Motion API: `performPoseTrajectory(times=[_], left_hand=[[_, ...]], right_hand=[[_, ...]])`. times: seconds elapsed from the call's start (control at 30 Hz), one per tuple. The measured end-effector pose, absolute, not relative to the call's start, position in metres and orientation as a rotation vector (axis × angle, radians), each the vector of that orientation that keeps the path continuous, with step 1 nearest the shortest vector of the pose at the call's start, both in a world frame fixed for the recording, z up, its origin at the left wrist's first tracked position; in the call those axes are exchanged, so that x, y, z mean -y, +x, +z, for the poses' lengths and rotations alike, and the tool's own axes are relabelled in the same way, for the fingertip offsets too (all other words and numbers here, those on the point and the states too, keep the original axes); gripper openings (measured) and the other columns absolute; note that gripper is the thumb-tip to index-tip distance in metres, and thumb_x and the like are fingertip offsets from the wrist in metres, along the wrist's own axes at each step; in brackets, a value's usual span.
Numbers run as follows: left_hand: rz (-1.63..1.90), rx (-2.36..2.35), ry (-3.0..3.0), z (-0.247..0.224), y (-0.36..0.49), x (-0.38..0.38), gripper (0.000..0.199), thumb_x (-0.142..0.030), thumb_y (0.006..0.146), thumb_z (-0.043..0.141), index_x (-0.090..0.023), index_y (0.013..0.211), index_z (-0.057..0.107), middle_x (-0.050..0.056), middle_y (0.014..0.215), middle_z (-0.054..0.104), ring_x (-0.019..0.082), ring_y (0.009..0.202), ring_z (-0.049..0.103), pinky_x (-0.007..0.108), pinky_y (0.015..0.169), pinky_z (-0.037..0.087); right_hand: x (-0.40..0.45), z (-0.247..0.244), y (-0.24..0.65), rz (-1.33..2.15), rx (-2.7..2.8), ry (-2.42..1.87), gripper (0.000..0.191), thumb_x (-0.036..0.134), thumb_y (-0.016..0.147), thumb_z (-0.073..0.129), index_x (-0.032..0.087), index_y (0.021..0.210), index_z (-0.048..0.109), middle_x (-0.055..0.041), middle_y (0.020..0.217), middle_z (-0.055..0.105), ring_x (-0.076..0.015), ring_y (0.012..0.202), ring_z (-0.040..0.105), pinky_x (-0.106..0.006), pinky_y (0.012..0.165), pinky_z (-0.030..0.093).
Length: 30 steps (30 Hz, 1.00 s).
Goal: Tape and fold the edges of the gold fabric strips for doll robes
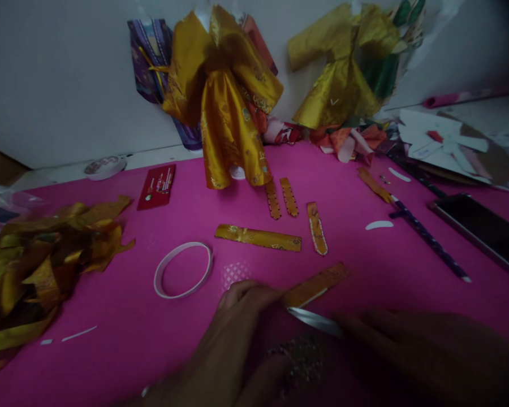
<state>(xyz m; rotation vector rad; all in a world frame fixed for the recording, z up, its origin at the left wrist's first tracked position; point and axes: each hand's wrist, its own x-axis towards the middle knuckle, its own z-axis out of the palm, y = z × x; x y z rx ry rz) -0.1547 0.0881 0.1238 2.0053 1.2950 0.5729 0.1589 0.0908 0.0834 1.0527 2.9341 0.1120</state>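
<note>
An orange-gold fabric strip (316, 284) slants over the pink surface, its lower left end at the fingertips of my left hand (244, 322), which are pressed together on it. My right hand (411, 345), dark and blurred, is closed on a silver blade-like tool (316, 321). The tool's tip touches or nearly touches the strip's lower edge; its handle is hidden. Farther back lies a gold patterned strip (258, 237). To its right is a pointed orange piece (317, 229) with a pale border. Two similar pieces with dotted edges (289, 196) lie behind.
Fabric scraps (46, 271) heap at the left, near a white ring (156, 277) and a red card (156, 186). Small gold garments (233, 113) stand at the back. A pen (430, 237) and a phone (483, 226) lie right on the pink surface (131, 316).
</note>
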Motion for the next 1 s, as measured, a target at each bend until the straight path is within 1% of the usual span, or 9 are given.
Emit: performPoseTrajectory(times=[0.13, 0.23, 0.33, 0.53, 0.63, 0.73, 0.83, 1.0], left_hand=[[0.642, -1.296, 1.851, 0.1230, -0.1517, -0.0858, 0.041, -0.046, 0.098, 0.051, -0.040, 0.138, 0.040, 0.001, 0.139, 0.051, 0.026, 0.127, 0.052, 0.040, 0.104, 0.050], [0.638, -1.311, 1.779, 0.1216, -0.1507, -0.0842, 0.042, -0.047, 0.098, 0.052, -0.040, 0.138, 0.042, 0.003, 0.141, 0.047, 0.029, 0.129, 0.048, 0.046, 0.106, 0.047], [0.634, -1.301, 1.767, 0.1197, -0.1510, -0.0838, 0.043, -0.045, 0.097, 0.054, -0.041, 0.138, 0.043, 0.003, 0.139, 0.048, 0.030, 0.128, 0.047, 0.049, 0.107, 0.044], [0.639, -1.282, 1.794, 0.1200, -0.1514, -0.0862, 0.044, -0.039, 0.095, 0.056, -0.043, 0.137, 0.043, 0.000, 0.137, 0.050, 0.027, 0.125, 0.049, 0.046, 0.106, 0.045], [0.630, -1.281, 1.781, 0.1207, -0.1508, -0.0863, 0.042, -0.041, 0.096, 0.055, -0.042, 0.136, 0.044, 0.001, 0.136, 0.049, 0.026, 0.124, 0.050, 0.044, 0.105, 0.046], [0.620, -1.307, 1.757, 0.1198, -0.1502, -0.0849, 0.041, -0.046, 0.096, 0.054, -0.041, 0.136, 0.045, 0.002, 0.137, 0.049, 0.027, 0.125, 0.049, 0.046, 0.107, 0.045], [0.613, -1.326, 1.747, 0.1184, -0.1498, -0.0833, 0.043, -0.047, 0.096, 0.055, -0.043, 0.137, 0.043, 0.001, 0.139, 0.047, 0.028, 0.127, 0.048, 0.048, 0.107, 0.044], [0.626, -1.306, 1.760, 0.1177, -0.1505, -0.0848, 0.045, -0.038, 0.095, 0.057, -0.046, 0.137, 0.041, -0.001, 0.138, 0.047, 0.027, 0.128, 0.047, 0.047, 0.108, 0.044]], right_hand=[[-0.0917, 0.0776, 0.1614, 0.196, -3.012, 1.069, 0.070, 0.016, 0.073, 0.041, 0.032, 0.140, 0.051, -0.0050, 0.107, 0.075, -0.0278, 0.078, 0.074, -0.039, 0.056, 0.060], [-0.0921, 0.0762, 0.1624, 0.195, -3.057, 1.100, 0.068, 0.015, 0.075, 0.038, 0.033, 0.139, 0.053, -0.0043, 0.108, 0.075, -0.0279, 0.080, 0.074, -0.040, 0.058, 0.060], [-0.0939, 0.0782, 0.1601, 0.203, -3.065, 1.110, 0.066, 0.015, 0.076, 0.036, 0.033, 0.137, 0.055, -0.0049, 0.107, 0.075, -0.0290, 0.081, 0.075, -0.042, 0.058, 0.060], [-0.0940, 0.0821, 0.1552, 0.181, -3.041, 1.099, 0.065, 0.016, 0.075, 0.039, 0.033, 0.135, 0.056, -0.0058, 0.104, 0.076, -0.0298, 0.078, 0.075, -0.041, 0.053, 0.061], [-0.0909, 0.0805, 0.1579, 0.160, -3.018, 1.082, 0.066, 0.017, 0.074, 0.040, 0.033, 0.137, 0.054, -0.0069, 0.108, 0.076, -0.0307, 0.079, 0.075, -0.043, 0.054, 0.061], [-0.0890, 0.0775, 0.1626, 0.157, -3.009, 1.087, 0.069, 0.018, 0.074, 0.041, 0.033, 0.141, 0.051, -0.0076, 0.112, 0.075, -0.0315, 0.083, 0.075, -0.044, 0.057, 0.062], [-0.0899, 0.0762, 0.1643, 0.148, -3.018, 1.093, 0.069, 0.017, 0.074, 0.041, 0.033, 0.140, 0.051, -0.0070, 0.111, 0.075, -0.0312, 0.083, 0.075, -0.044, 0.057, 0.062], [-0.0943, 0.0846, 0.1556, 0.157, -3.057, 1.098, 0.064, 0.013, 0.074, 0.038, 0.032, 0.132, 0.057, -0.0064, 0.104, 0.076, -0.0297, 0.076, 0.075, -0.042, 0.051, 0.061]])
